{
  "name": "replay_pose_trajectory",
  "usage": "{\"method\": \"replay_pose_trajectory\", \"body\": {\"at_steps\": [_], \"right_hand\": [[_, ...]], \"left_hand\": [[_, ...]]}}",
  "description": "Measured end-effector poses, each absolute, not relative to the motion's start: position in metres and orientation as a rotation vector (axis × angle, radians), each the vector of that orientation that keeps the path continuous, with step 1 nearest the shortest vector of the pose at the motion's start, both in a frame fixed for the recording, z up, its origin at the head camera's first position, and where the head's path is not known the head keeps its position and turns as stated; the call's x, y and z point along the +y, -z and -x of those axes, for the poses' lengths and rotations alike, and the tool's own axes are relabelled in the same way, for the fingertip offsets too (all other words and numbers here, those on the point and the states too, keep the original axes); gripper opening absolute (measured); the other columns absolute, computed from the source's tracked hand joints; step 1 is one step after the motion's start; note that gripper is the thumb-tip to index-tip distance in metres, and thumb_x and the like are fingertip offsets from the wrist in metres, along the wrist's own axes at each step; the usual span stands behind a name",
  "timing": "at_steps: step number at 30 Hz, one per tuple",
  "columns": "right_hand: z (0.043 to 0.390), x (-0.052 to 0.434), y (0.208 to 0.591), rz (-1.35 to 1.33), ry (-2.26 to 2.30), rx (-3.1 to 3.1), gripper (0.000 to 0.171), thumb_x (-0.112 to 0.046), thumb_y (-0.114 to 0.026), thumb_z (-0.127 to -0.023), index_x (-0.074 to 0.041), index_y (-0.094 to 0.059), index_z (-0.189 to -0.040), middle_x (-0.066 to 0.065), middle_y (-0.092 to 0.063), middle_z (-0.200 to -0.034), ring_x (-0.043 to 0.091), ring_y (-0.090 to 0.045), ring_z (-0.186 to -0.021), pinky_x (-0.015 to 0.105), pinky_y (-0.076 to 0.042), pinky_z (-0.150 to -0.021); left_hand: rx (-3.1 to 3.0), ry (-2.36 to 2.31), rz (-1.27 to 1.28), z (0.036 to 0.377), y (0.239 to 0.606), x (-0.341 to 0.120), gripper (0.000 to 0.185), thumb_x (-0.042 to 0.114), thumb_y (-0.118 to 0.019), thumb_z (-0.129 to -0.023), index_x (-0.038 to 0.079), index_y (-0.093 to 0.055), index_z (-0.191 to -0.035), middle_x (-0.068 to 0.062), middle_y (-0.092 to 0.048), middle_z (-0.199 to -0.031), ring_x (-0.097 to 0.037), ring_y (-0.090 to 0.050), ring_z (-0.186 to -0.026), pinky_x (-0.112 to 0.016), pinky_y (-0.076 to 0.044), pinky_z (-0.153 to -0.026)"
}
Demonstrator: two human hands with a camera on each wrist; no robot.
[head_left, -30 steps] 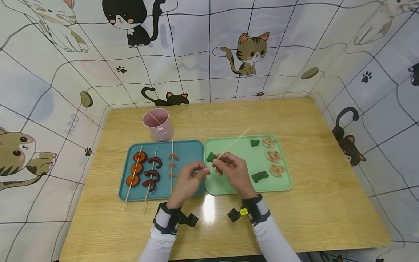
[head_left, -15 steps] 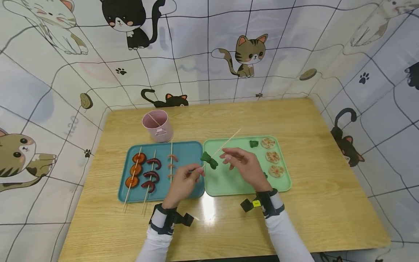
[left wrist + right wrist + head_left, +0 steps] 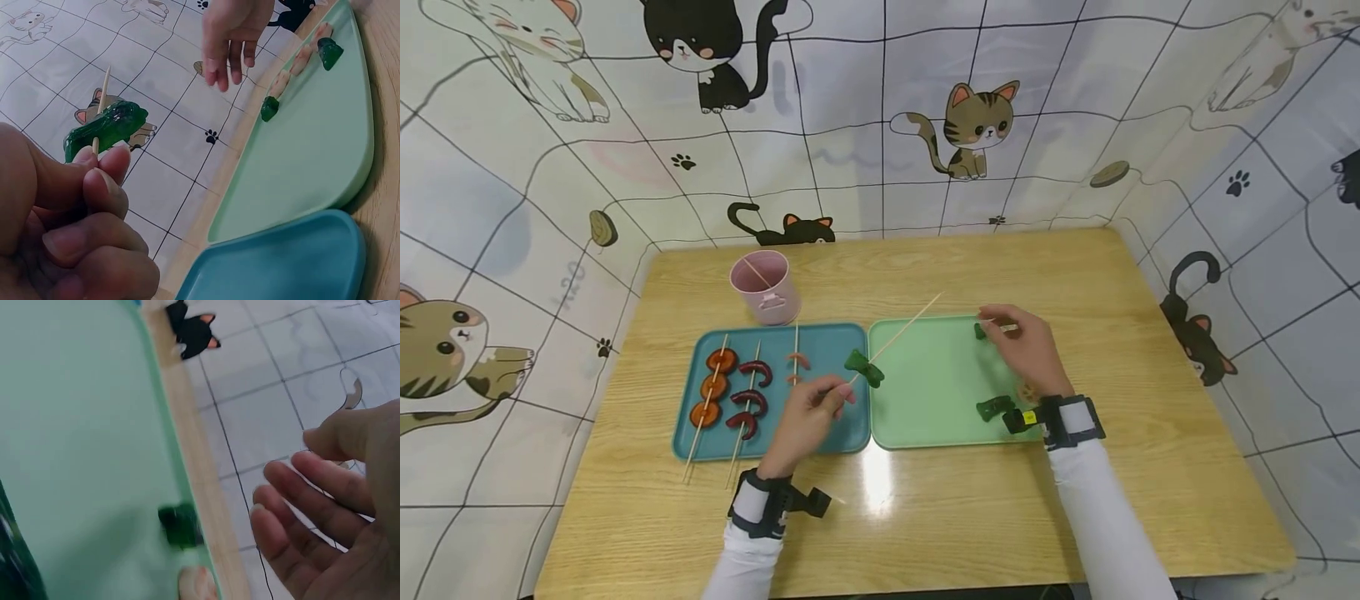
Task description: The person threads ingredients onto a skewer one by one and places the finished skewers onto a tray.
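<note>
My left hand (image 3: 807, 421) pinches a thin wooden skewer (image 3: 906, 327) between thumb and fingertips near its lower end. A glossy green piece (image 3: 112, 129), looking like toy green pepper, is threaded on the skewer just above those fingers. Over the back right of the light green tray (image 3: 917, 383) is my right hand (image 3: 1028, 348), fingers parted and holding nothing in the right wrist view. Close by its fingertips in the head view lies a small green piece (image 3: 180, 526) on the tray. Another green piece (image 3: 995, 407) rests nearer the front, beside the right wrist camera.
A blue tray (image 3: 842, 337) on the left bears skewers of orange rounds (image 3: 712, 387), dark red curled pieces (image 3: 748, 400) and small pink pieces (image 3: 801, 361). Behind it stands a pink bucket (image 3: 767, 300) with a stick inside. Pale round slices (image 3: 300, 60) line the green tray's right side.
My right hand has left the skewer and moved right, over the far side of the green tray. My left hand has shifted slightly left with the skewer and its green piece.
</note>
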State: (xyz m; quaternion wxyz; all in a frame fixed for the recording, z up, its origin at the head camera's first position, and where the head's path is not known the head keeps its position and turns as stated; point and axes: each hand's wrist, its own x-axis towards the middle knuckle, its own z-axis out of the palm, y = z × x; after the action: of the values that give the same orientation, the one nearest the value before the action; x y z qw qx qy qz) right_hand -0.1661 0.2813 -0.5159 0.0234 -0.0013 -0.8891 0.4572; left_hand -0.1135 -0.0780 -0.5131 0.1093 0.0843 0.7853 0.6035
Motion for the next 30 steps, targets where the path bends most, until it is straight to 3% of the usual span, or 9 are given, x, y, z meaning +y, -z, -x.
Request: {"method": "replay_pose_trajectory", "body": {"at_steps": [4,9,11,16,23,26,30], "right_hand": [[0.175,0.297,0.519,0.011,-1.286,-2.901,0.035,-0.022,-0.062,-0.104,-0.008,-0.063,-0.136,0.016,-0.068,-0.129,0.030,-0.064,-0.110,0.040,-0.055,-0.082],[0.183,0.306,0.524,0.031,-1.253,-3.054,0.037,-0.017,-0.062,-0.102,-0.005,-0.062,-0.137,0.026,-0.064,-0.128,0.028,-0.064,-0.072,0.032,-0.049,-0.050],[0.186,0.307,0.527,0.033,-1.229,-3.089,0.037,-0.015,-0.061,-0.102,-0.004,-0.062,-0.137,0.028,-0.063,-0.129,0.028,-0.062,-0.071,0.031,-0.046,-0.046],[0.195,0.306,0.537,0.027,-1.124,-3.130,0.036,-0.016,-0.065,-0.101,-0.003,-0.065,-0.134,0.023,-0.064,-0.127,0.030,-0.063,-0.092,0.032,-0.048,-0.053],[0.206,0.303,0.544,-0.007,-1.013,-3.180,0.036,-0.022,-0.070,-0.098,-0.001,-0.070,-0.127,0.019,-0.063,-0.117,0.027,-0.056,-0.092,0.033,-0.048,-0.071],[0.204,0.303,0.543,0.038,-1.057,-3.195,0.037,-0.025,-0.071,-0.098,-0.002,-0.069,-0.126,0.019,-0.064,-0.118,0.027,-0.058,-0.088,0.033,-0.049,-0.065],[0.200,0.299,0.538,0.070,-1.141,-3.165,0.039,-0.028,-0.070,-0.098,-0.002,-0.067,-0.126,0.019,-0.069,-0.118,0.029,-0.063,-0.092,0.032,-0.051,-0.066]], "left_hand": [[2.313,-1.755,-0.235,0.111,0.514,-0.083,0.025,0.020,-0.057,-0.106,0.005,-0.073,-0.093,-0.005,-0.053,-0.072,-0.009,-0.039,-0.057,-0.023,-0.031,-0.054],[2.305,-1.747,-0.211,0.110,0.517,-0.087,0.026,0.019,-0.057,-0.106,0.002,-0.073,-0.096,-0.004,-0.053,-0.072,-0.009,-0.040,-0.058,-0.023,-0.031,-0.054],[2.303,-1.744,-0.206,0.109,0.518,-0.088,0.026,0.019,-0.057,-0.106,0.002,-0.073,-0.095,-0.004,-0.053,-0.072,-0.009,-0.039,-0.057,-0.023,-0.030,-0.053],[2.306,-1.734,-0.195,0.107,0.520,-0.089,0.024,0.021,-0.058,-0.106,0.009,-0.073,-0.091,-0.005,-0.053,-0.071,-0.009,-0.038,-0.056,-0.023,-0.029,-0.051],[2.277,-1.744,-0.162,0.105,0.523,-0.089,0.023,0.020,-0.059,-0.105,0.011,-0.073,-0.089,-0.006,-0.053,-0.070,-0.010,-0.040,-0.057,-0.022,-0.029,-0.052],[2.270,-1.739,-0.165,0.104,0.523,-0.089,0.023,0.020,-0.059,-0.105,0.011,-0.073,-0.090,-0.006,-0.053,-0.070,-0.010,-0.040,-0.057,-0.022,-0.029,-0.052],[2.272,-1.735,-0.174,0.103,0.524,-0.089,0.023,0.019,-0.058,-0.105,0.011,-0.073,-0.090,-0.005,-0.054,-0.070,-0.010,-0.039,-0.056,-0.023,-0.029,-0.051]]}}
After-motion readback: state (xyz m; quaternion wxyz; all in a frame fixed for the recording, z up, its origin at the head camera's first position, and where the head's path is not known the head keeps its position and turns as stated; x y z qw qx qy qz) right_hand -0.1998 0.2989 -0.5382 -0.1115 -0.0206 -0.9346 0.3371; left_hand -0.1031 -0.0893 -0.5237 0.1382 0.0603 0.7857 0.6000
